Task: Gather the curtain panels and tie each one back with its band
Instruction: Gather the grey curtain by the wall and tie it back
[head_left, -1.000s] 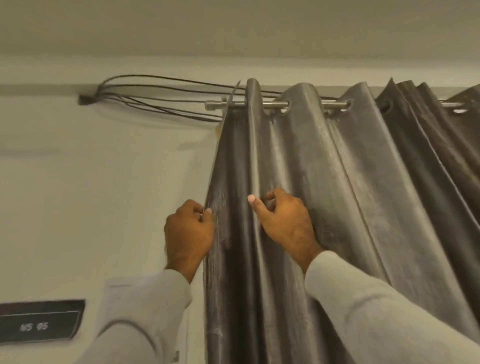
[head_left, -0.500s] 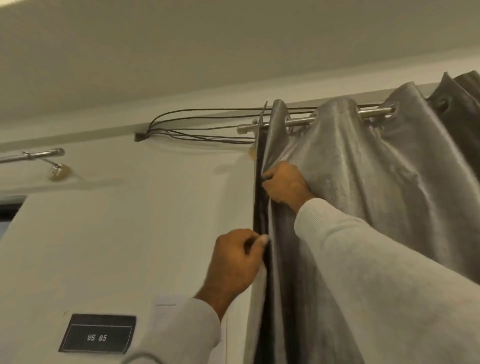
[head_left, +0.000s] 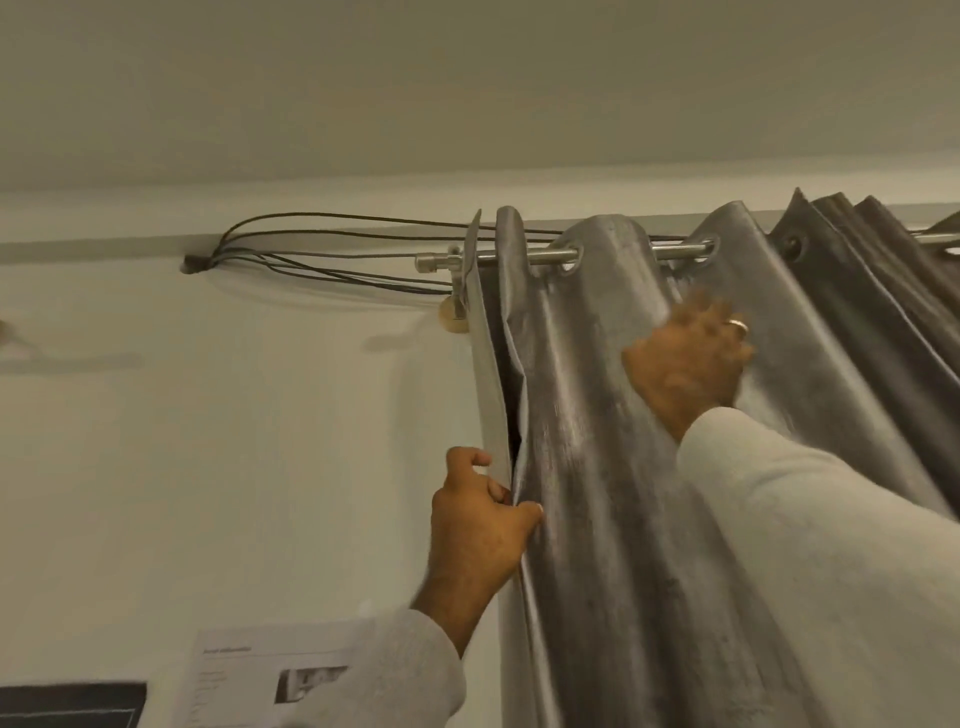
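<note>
Here the left hand grasps the leading edge of the grey curtain panel, thumb pressed on the front fold and fingers curled behind the hem. The panel hangs directly to the right of this hand, running from the metal rod above it down past the wrist and out of the lower edge of the view. The right hand lies higher up and to the right of the left hand, against a fold of the same panel just below the rod; it is blurred, so whether it clasps the fabric or only presses on it cannot be determined. A ring sits on one of its fingers. Up and to the left of the left hand, dark cables run along the wall to the rod bracket. A printed sheet is fixed to the wall below the left hand.
</note>
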